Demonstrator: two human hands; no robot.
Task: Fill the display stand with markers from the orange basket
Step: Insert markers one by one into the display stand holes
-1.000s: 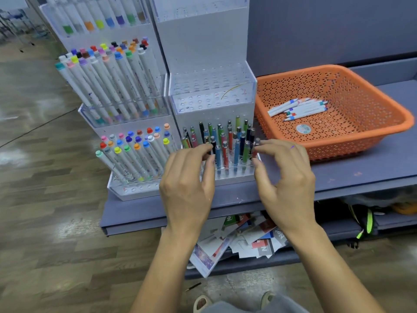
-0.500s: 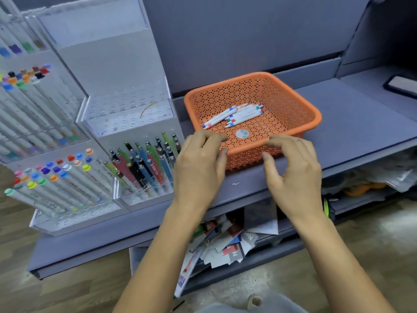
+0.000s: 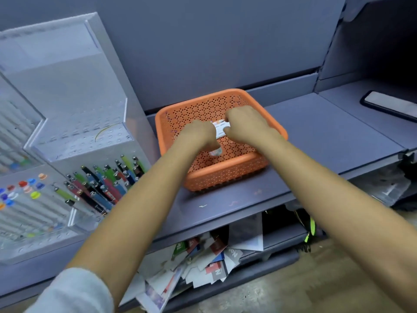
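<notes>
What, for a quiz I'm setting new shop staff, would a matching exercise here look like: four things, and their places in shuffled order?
Things
1. orange basket
2. phone
3. loose leaflets
4. left hand and right hand

Places
A. lower level, under the grey shelf
B. far right of the grey shelf
C. inside the orange basket, at the white markers
D. on the grey shelf, right of the display stand

Pairs: 1-D, 2-B, 3-A, 4-C
</notes>
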